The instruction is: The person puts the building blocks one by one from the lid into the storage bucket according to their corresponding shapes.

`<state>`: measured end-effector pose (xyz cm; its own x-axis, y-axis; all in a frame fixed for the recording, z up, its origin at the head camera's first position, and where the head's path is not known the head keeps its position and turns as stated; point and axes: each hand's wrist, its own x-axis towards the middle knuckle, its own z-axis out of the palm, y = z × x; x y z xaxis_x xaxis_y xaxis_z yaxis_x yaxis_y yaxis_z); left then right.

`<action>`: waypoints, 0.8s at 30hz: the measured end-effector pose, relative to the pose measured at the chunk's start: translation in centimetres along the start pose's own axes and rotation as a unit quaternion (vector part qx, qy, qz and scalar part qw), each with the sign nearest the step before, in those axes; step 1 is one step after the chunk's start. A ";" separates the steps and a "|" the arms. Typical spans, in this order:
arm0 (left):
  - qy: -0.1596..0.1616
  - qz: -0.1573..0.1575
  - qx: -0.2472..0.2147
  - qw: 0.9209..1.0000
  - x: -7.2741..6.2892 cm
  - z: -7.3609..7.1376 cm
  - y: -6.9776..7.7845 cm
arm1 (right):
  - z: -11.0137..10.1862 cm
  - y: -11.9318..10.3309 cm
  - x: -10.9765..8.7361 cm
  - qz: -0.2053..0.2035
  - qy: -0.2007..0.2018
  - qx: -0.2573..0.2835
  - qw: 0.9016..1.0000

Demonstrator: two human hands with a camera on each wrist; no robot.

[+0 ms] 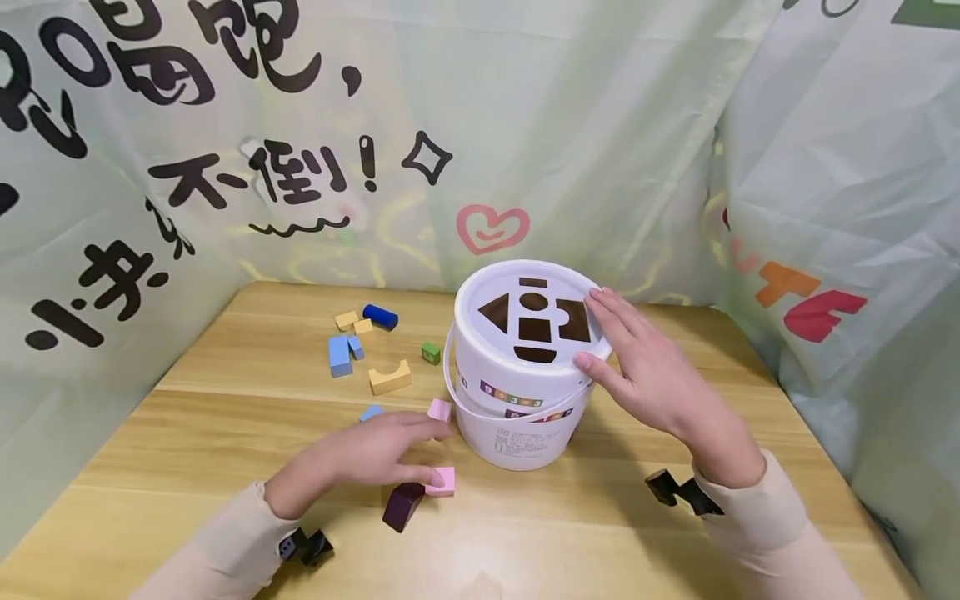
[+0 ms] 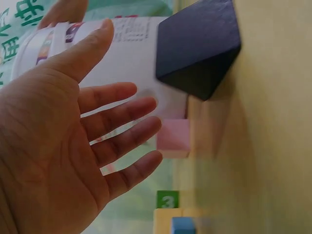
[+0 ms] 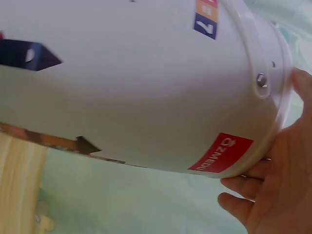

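Observation:
A white bucket (image 1: 517, 446) stands upright on the table, its lid (image 1: 497, 346) cut with several shaped holes. My right hand (image 1: 651, 371) rests against the lid's right rim, thumb at the front and fingers farther back; the right wrist view shows the fingertips at the rim beside a red label (image 3: 222, 153). Left of the bucket, my left hand (image 1: 378, 450) hovers low with fingers extended and its palm bare in the left wrist view. Under its thumb in the head view are a pink block (image 1: 446, 482) and a dark purple block (image 1: 403, 507). Another pink block (image 1: 440, 409) lies beyond its fingertips.
Farther left lie a yellow arch block (image 1: 391, 379), a light blue block (image 1: 340, 357), a dark blue cylinder (image 1: 381, 317), small yellow blocks and a green block (image 1: 431, 353). A thin white handle (image 1: 480, 415) hangs across the bucket's front. Printed cloth encloses the wooden table (image 1: 247, 400).

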<state>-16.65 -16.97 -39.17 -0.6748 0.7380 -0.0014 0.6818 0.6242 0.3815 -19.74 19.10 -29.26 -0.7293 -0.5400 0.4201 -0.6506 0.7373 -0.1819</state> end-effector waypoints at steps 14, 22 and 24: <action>-0.044 0.008 0.000 0.999 0.4 1.8 -0.1 | 0.7 -0.1 0.0 0.003 0.005 0.044 0.999; -0.052 0.009 0.003 0.999 0.6 1.7 -0.4 | 0.4 -0.1 -0.2 0.017 0.014 0.027 0.999; -0.051 0.014 0.003 0.999 0.6 1.7 -0.4 | 0.3 -0.2 -0.2 0.020 0.008 0.027 0.999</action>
<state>-16.88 -16.35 -40.92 -0.6230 0.7776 -0.0848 0.7024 0.6039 0.3768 -19.53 18.96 -29.63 -0.7522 -0.5034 0.4251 -0.6312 0.7356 -0.2459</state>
